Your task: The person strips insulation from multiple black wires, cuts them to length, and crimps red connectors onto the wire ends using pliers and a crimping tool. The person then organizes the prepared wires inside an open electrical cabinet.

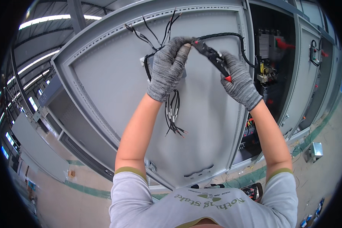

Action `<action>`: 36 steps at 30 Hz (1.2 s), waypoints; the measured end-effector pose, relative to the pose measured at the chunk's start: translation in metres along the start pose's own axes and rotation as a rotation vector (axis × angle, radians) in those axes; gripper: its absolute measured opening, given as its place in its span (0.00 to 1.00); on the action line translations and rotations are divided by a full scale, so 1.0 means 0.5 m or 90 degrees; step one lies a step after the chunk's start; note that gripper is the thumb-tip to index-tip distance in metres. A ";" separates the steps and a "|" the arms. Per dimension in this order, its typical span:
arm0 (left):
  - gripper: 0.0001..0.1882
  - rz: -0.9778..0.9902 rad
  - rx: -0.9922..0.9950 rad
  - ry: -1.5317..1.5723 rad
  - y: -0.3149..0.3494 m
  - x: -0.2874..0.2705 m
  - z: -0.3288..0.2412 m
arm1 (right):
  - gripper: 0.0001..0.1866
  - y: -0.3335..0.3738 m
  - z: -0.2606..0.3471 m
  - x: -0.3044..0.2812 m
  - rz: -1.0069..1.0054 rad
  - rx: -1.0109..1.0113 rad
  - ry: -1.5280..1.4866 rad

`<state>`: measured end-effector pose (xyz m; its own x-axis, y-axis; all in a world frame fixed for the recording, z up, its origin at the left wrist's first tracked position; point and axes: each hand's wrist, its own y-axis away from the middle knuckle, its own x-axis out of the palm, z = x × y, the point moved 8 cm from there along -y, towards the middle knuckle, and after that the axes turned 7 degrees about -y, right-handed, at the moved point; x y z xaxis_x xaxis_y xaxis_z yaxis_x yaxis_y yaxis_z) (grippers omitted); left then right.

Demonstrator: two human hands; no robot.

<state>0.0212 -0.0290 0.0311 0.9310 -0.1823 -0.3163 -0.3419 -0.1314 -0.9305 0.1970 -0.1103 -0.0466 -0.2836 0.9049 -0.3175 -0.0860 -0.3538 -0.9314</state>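
My right hand [239, 78], in a grey knitted glove, grips black pliers [212, 57] with red on the handle. They look like crimping or stripping pliers; I cannot tell which. Their jaws reach up and left to the fingertips of my left hand [170, 62]. That hand, also gloved, is closed in a pinch at the jaws; what its fingers hold is hidden. Behind it, black wires [155, 42] fan upward with bare or tipped ends. Below hangs another bunch of black wires [172, 112] with white markers and reddish ends. A black sleeved cable [228, 34] runs right from near the jaws.
A large grey cabinet door [205, 133] stands in front of me. To its right, the open cabinet holds electrical parts [268, 72] and wiring. A shiny metal box [315, 150] sits on the floor at right. More grey panels [38, 144] stand at left.
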 end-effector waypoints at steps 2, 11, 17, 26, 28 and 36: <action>0.13 -0.108 0.024 0.026 0.023 -0.036 -0.008 | 0.31 0.001 0.022 -0.030 -0.106 -0.057 0.122; 0.36 0.029 -0.514 0.849 0.342 0.078 -0.028 | 0.16 0.214 0.066 0.046 -0.091 0.502 -0.748; 0.43 0.018 -0.730 1.030 0.440 0.148 -0.012 | 0.11 0.278 0.182 0.080 0.074 0.544 -0.659; 0.38 0.185 -0.707 0.830 0.503 0.189 -0.021 | 0.15 0.346 0.185 0.064 0.078 0.555 -0.461; 0.37 0.153 -0.742 0.828 0.520 0.211 -0.031 | 0.17 0.361 0.178 0.054 0.070 0.546 -0.414; 0.29 0.182 -0.785 0.829 0.543 0.259 -0.067 | 0.20 0.399 0.138 0.016 0.064 0.656 -0.549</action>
<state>0.0444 -0.1207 -0.2562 0.3558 -0.8081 0.4694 -0.9074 -0.4190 -0.0336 0.1115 -0.1901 -0.2224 -0.8044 0.5626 0.1909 -0.5939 -0.7700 -0.2331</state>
